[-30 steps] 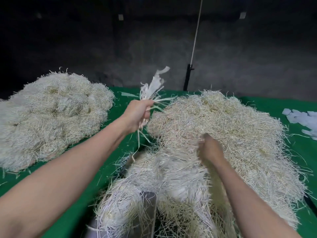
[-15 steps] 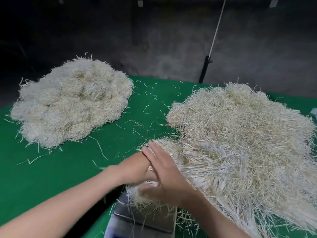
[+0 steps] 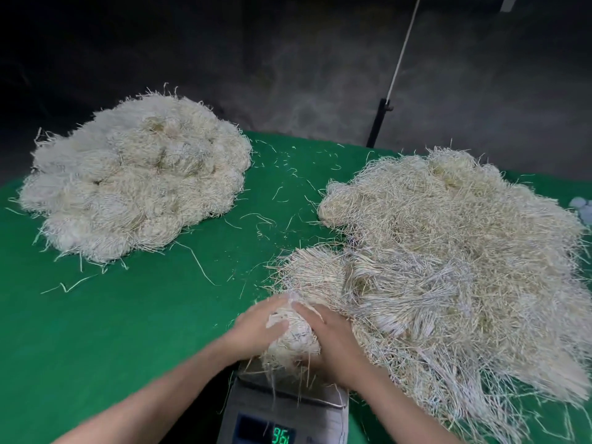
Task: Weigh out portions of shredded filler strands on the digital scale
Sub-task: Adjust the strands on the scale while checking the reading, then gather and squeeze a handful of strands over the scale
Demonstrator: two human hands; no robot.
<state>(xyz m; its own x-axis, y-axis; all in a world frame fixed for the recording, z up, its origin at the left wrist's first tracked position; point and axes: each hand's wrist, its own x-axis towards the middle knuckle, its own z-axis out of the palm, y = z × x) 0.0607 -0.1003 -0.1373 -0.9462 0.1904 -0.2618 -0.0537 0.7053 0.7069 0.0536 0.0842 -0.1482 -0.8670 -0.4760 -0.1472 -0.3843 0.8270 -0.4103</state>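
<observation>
A grey digital scale (image 3: 323, 415) stands at the bottom centre, its green digits lit. Over its pan a compact bundle of pale shredded strands (image 3: 293, 334) is cupped between both hands. My left hand (image 3: 253, 328) wraps the bundle's left side with curled fingers. My right hand (image 3: 336, 341) wraps the right side, fingers over the top. A big loose heap of strands (image 3: 455, 251) spreads to the right, touching the bundle's far side. A second heap of rounded clumps (image 3: 137, 187) lies at the far left.
A green cloth (image 3: 128, 315) covers the table, sprinkled with stray strands between the heaps. A black post (image 3: 378, 123) with a white cord stands behind the table against a dark wall. Pale scraps (image 3: 583, 209) sit at the right edge.
A second ago my left hand held a tuft up high and my right was in the heap. Both hands then came down and now squeeze one bundle over the scale.
</observation>
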